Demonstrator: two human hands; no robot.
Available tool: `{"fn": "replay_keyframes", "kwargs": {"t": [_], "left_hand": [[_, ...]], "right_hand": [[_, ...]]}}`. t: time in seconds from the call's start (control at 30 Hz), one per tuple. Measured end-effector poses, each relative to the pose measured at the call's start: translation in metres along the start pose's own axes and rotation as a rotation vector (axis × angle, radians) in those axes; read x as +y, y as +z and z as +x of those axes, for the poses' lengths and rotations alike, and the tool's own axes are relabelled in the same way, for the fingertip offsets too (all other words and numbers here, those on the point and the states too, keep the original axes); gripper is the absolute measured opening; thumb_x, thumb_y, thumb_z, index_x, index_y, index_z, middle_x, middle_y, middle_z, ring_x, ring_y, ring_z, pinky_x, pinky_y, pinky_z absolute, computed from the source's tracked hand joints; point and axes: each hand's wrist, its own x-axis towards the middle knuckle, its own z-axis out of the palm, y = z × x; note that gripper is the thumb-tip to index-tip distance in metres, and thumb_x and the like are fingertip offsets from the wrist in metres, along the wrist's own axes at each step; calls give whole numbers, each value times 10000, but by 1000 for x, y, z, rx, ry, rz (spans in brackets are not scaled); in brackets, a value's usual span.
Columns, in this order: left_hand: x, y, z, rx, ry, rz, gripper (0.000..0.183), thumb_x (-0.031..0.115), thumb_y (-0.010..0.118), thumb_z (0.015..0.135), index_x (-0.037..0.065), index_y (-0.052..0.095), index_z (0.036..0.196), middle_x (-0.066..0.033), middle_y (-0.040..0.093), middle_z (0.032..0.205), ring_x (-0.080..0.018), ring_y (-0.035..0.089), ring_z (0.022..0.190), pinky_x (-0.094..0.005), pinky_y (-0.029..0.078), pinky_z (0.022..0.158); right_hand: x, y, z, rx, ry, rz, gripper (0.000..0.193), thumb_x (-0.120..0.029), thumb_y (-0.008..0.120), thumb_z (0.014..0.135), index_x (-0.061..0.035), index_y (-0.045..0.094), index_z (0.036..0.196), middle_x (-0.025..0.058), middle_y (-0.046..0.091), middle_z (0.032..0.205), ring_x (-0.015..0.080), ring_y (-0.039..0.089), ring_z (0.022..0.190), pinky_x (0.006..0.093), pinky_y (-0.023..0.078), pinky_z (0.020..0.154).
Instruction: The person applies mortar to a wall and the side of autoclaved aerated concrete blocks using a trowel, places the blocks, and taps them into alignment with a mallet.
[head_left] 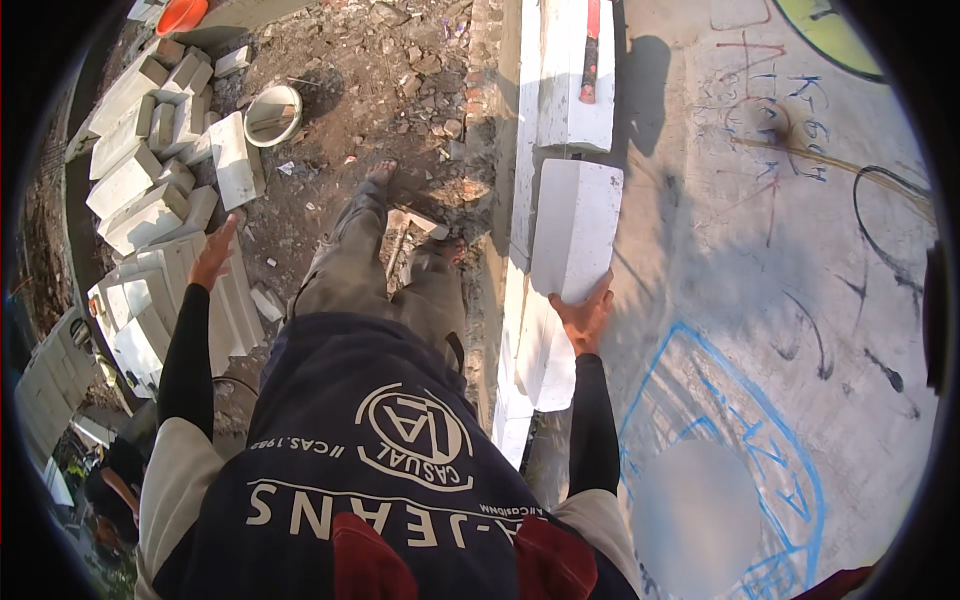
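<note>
My right hand (pixel 587 318) grips the near end of a white lightweight concrete block (pixel 575 225), thumb on one side and fingers on the other. That block sits on a low wall (pixel 519 285) of similar blocks, with a second block (pixel 547 362) directly behind it toward me. A narrow gap parts its far end from another block (pixel 577 120), where a tool with a red and dark handle (pixel 589 65) lies. My left hand (pixel 213 255) hangs in the air with fingers spread, holding nothing, near stacked white blocks (pixel 180 285).
More blocks (pixel 150 190) are piled at the far left, beside a pale bucket (pixel 273 114). An orange object (pixel 181 15) lies beyond. Rubble (pixel 410 75) covers the dirt around my bare feet. A marked grey wall (pixel 720 270) rises at right. Another person (pixel 118 485) is at lower left.
</note>
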Motion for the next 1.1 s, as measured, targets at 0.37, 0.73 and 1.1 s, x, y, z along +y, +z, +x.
{"fn": "replay_keyframes", "kwargs": {"t": [0.37,0.73,1.1], "left_hand": [[-13,-22,-11,108,-71,102,941,835,478,893,207,424,1593,-61,445,1594,-382,534,1317,-598,459,1041],[-16,-13,-3,84,-55,101,961,842,482,883,218,394,1610,-64,424,1612,-396,492,1383,-592,429,1079],[-28,-10,-1,19,-48,27,1074,886,492,846,156,356,1621,-115,360,1653,-432,404,1469,-631,348,1141]], "right_hand": [[-18,32,20,73,-56,-78,1260,-358,904,627,-43,166,1599,296,498,1266,525,508,1177,579,446,1012],[-8,36,27,53,-83,-70,1267,-342,922,624,-46,164,1595,304,507,1241,525,519,1147,578,446,993],[-15,32,34,52,-81,-68,1269,-332,922,603,-47,186,1597,302,502,1236,520,512,1161,579,448,1006]]}}
